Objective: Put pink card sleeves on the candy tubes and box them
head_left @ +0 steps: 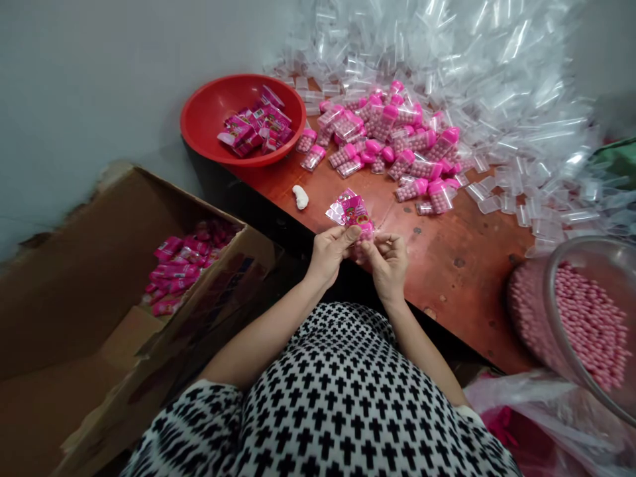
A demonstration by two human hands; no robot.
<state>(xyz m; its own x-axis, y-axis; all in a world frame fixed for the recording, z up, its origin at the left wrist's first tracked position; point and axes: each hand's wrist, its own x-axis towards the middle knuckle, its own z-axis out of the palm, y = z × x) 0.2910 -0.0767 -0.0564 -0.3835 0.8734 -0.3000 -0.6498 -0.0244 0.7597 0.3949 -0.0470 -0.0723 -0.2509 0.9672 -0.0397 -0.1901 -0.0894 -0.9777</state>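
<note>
At the table's near edge, my left hand [328, 257] and my right hand [391, 265] are closed together on one small candy bottle [366, 230], its pink cap showing. Fingers and thumbs hide most of its body. Just beyond my fingertips are printed pink label sleeves [354, 211]; whether one touches the bottle I cannot tell. A crumpled white lump [301, 197] lies left of them. Farther back is a heap of clear pink-capped bottles [382, 129] holding pink balls.
A red bowl [191, 126] with printed pink sleeves stands at the table's left corner. Left below, a cardboard box [59, 311] contains wrapped pink bottles [173, 268]. Empty clear tubes [477, 79] are piled at the back. A basin [551, 298] of pink balls sits right, above a plastic bag [556, 404].
</note>
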